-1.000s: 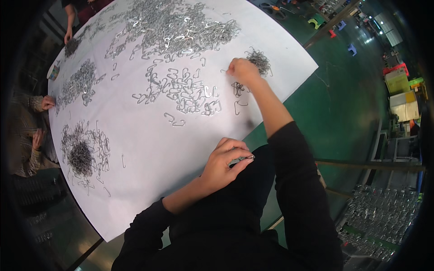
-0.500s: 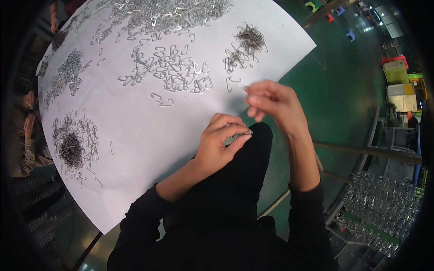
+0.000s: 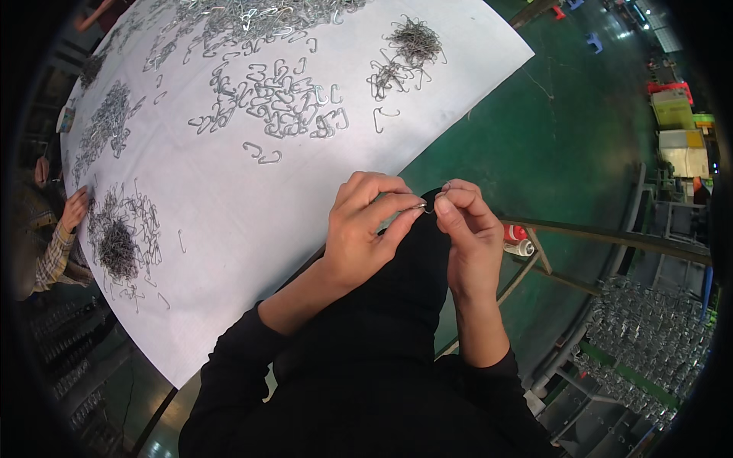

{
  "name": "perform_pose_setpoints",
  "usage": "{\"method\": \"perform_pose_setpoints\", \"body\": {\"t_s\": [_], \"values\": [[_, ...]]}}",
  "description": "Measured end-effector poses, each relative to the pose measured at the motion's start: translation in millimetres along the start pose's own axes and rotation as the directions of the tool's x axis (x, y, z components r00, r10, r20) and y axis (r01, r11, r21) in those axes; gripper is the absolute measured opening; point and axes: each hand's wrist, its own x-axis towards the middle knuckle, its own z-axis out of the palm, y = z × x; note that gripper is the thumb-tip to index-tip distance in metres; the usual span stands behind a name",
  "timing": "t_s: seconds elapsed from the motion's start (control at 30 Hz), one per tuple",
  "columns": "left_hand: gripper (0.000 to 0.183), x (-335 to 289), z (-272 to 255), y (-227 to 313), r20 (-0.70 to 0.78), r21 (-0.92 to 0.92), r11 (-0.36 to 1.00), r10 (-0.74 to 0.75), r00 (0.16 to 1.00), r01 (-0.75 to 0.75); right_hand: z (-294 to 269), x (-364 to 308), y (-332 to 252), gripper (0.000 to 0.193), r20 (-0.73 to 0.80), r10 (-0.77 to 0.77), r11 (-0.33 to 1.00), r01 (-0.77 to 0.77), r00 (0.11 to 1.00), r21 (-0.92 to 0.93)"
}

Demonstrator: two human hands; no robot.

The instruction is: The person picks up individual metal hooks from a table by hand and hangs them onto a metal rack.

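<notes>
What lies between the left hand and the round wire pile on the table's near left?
In the head view, one thin wire hook lies just outside the wire pile; from there to the left hand, bare white tabletop shows.

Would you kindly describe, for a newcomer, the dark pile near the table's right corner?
Find the white tabletop, then its upper-right corner. Nearby sits the dark pile of thin wire hooks; unlike the dark heap at lower left, ringed by strays, its own lie mostly below.
</notes>
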Motion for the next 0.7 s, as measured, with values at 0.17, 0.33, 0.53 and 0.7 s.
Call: {"method": "perform_pose_setpoints", "body": {"t_s": [0.17, 0.33, 0.53, 0.7], "values": [[0.017, -1, 0, 1, -0.007, 0.055, 0.998, 0.045, 0.999, -0.044, 7, -5, 9, 0.007, -0.032, -0.113, 0.994, 0.113, 0.993, -0.003], [0.023, 5, -10, -2, 0.016, 0.047, 0.984, 0.169, 0.986, -0.169, 9, -8, 18, 0.008, -0.076, -0.302, 0.953, 0.301, 0.950, -0.027], [0.020, 51, -31, -83, -0.078, 0.633, 0.774, 0.031, 0.997, 0.025, 5, -8, 15, 0.008, -0.073, -0.336, 0.942, 0.333, 0.939, -0.049], [0.020, 76, -16, -120, 0.032, 0.943, 0.332, -0.095, 0.995, 0.002, 0, -9, 14, 0.009, -0.073, -0.361, 0.932, 0.357, 0.930, -0.060]]}}
